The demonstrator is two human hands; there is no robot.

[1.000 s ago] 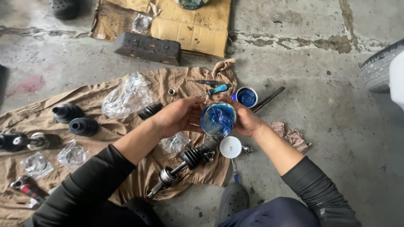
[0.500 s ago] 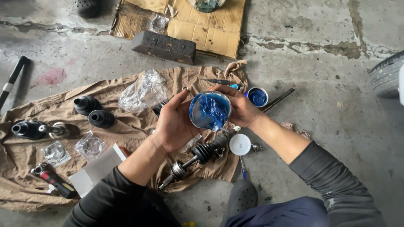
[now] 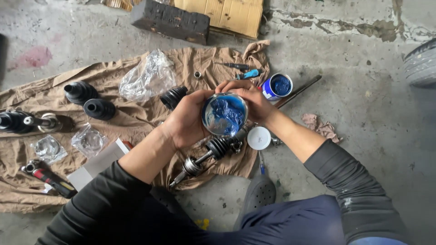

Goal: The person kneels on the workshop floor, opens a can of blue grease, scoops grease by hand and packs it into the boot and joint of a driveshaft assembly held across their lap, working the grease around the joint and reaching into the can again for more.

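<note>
My left hand [image 3: 186,119] and my right hand [image 3: 252,100] together hold a round metal cup [image 3: 225,114] packed with blue grease, its mouth turned up toward the camera. Just below the cup lies a drive shaft with a black ribbed boot [image 3: 213,150] on a brown cloth [image 3: 131,127]. A small open tin of blue grease [image 3: 277,86] stands right of my right hand. Its white lid [image 3: 259,138] lies under my right forearm.
Two black rubber boots [image 3: 88,100] and a crumpled clear bag [image 3: 147,77] lie on the cloth at left. Another joint [image 3: 27,122], bagged parts [image 3: 68,144] and a red-handled tool [image 3: 47,178] sit farther left. A dark block [image 3: 170,20] and cardboard [image 3: 231,16] lie beyond. A tyre [image 3: 422,63] is at right.
The view has shifted, so everything sits lower and closer in frame. My hands have tilted the grease-filled cup more toward the camera and hold it above the shaft.
</note>
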